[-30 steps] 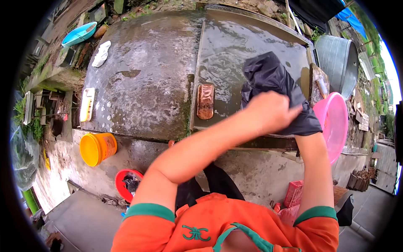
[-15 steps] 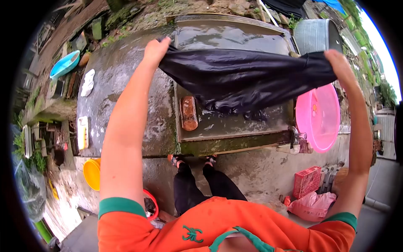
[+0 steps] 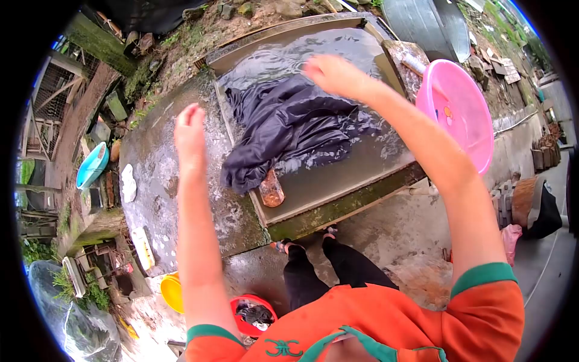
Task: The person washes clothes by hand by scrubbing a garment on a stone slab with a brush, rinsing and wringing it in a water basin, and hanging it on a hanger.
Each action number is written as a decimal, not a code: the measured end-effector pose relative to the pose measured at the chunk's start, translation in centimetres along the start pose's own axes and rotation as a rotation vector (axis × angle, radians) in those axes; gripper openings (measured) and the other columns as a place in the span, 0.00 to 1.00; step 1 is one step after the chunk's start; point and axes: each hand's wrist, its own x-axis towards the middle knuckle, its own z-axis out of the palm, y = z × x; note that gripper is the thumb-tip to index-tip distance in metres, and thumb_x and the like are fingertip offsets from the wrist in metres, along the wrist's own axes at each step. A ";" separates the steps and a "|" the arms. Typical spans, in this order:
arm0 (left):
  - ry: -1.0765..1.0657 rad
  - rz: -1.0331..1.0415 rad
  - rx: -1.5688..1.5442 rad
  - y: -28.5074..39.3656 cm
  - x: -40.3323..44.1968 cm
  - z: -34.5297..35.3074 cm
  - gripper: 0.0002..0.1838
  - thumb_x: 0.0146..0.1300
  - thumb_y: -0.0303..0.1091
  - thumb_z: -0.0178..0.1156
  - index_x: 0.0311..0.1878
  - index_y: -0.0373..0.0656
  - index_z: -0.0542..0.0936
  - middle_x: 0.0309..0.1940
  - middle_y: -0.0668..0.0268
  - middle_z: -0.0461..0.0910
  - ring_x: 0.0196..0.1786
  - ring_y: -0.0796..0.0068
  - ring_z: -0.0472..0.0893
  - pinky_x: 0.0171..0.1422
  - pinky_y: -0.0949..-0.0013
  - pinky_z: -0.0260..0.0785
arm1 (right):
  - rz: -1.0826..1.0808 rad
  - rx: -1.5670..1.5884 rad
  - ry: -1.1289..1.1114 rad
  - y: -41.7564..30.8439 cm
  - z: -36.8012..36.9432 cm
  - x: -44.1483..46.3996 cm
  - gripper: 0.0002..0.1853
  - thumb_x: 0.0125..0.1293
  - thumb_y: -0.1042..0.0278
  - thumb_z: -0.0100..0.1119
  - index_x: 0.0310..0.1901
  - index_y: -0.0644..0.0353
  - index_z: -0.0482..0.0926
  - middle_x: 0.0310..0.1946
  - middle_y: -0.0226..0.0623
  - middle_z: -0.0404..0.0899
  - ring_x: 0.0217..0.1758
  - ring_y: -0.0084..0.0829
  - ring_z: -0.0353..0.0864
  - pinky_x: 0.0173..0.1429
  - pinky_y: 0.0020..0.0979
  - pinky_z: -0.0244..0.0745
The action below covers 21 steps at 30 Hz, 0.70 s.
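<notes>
A wet dark cloth (image 3: 289, 120), perhaps a garment, lies crumpled in the shallow water of a concrete basin (image 3: 344, 214). Its near left end spills over the basin's left rim and touches a reddish-brown oblong block (image 3: 271, 190). My left hand (image 3: 190, 133) hovers above the slab left of the cloth, fingers drawn together with nothing in them. Over the cloth's far right part is my right hand (image 3: 332, 73), smeared by motion; its fingers are not clear. Neither hand holds the cloth.
A pink basin (image 3: 425, 99) rests at the water basin's right, near a metal tub (image 3: 416, 27). On the wet slab (image 3: 154, 181) lie a white cloth (image 3: 128, 184) and a white tray (image 3: 143, 248). A red tub (image 3: 238, 329) with clothes and a yellow bucket (image 3: 172, 294) stand below.
The dark cloth, stretched between both hands before, has been let go and lies heaped in the basin. My right hand has come left; the view has turned and shifted.
</notes>
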 end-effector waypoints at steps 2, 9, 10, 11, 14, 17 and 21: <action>-0.065 0.343 0.163 -0.2 -3.0 4.1 0.10 0.62 0.35 0.58 0.43 0.42 0.80 0.35 0.65 0.81 0.36 0.78 0.78 0.43 0.76 0.70 | 0.188 -0.088 -0.193 4.6 4.9 -4.6 0.11 0.59 0.65 0.50 0.41 0.60 0.74 0.41 0.49 0.75 0.48 0.48 0.75 0.49 0.46 0.71; -0.451 0.586 1.024 -6.5 -8.5 15.4 0.10 0.56 0.37 0.58 0.41 0.48 0.79 0.36 0.67 0.76 0.42 0.64 0.77 0.40 0.58 0.72 | 0.746 0.025 0.151 9.5 12.3 -8.9 0.13 0.61 0.61 0.47 0.41 0.60 0.75 0.41 0.49 0.77 0.48 0.48 0.75 0.52 0.44 0.69; -0.369 0.658 1.055 -6.9 -8.3 14.9 0.12 0.55 0.37 0.58 0.44 0.50 0.76 0.39 0.68 0.73 0.44 0.65 0.75 0.38 0.57 0.70 | 0.721 0.136 0.300 10.0 12.4 -9.0 0.13 0.61 0.62 0.46 0.40 0.61 0.75 0.39 0.50 0.77 0.46 0.48 0.76 0.50 0.43 0.69; -0.331 0.682 1.097 -6.2 -8.2 14.3 0.13 0.55 0.38 0.58 0.45 0.50 0.75 0.42 0.68 0.72 0.47 0.65 0.73 0.39 0.56 0.70 | 0.696 0.245 0.452 9.9 11.8 -8.9 0.13 0.61 0.64 0.46 0.38 0.63 0.75 0.37 0.52 0.77 0.44 0.49 0.77 0.49 0.42 0.70; -0.436 0.704 1.229 -7.2 -6.1 12.1 0.08 0.57 0.33 0.51 0.39 0.49 0.77 0.37 0.68 0.74 0.44 0.67 0.74 0.40 0.58 0.67 | 0.600 0.404 0.419 10.2 8.1 -6.9 0.14 0.58 0.64 0.47 0.31 0.68 0.75 0.29 0.53 0.77 0.39 0.49 0.78 0.44 0.38 0.71; -0.634 0.674 1.257 -7.4 -4.0 10.6 0.07 0.55 0.33 0.53 0.34 0.47 0.79 0.35 0.65 0.78 0.44 0.64 0.76 0.42 0.58 0.69 | 0.542 0.275 0.151 9.1 2.7 -4.8 0.15 0.55 0.59 0.51 0.34 0.65 0.75 0.30 0.49 0.78 0.39 0.47 0.78 0.44 0.38 0.71; -0.439 0.517 0.797 -5.6 -5.5 13.1 0.10 0.55 0.39 0.57 0.29 0.41 0.78 0.29 0.56 0.77 0.39 0.54 0.78 0.41 0.53 0.72 | 0.524 -0.200 0.196 8.0 2.6 -4.9 0.17 0.55 0.56 0.55 0.44 0.56 0.72 0.42 0.45 0.75 0.45 0.45 0.73 0.48 0.40 0.69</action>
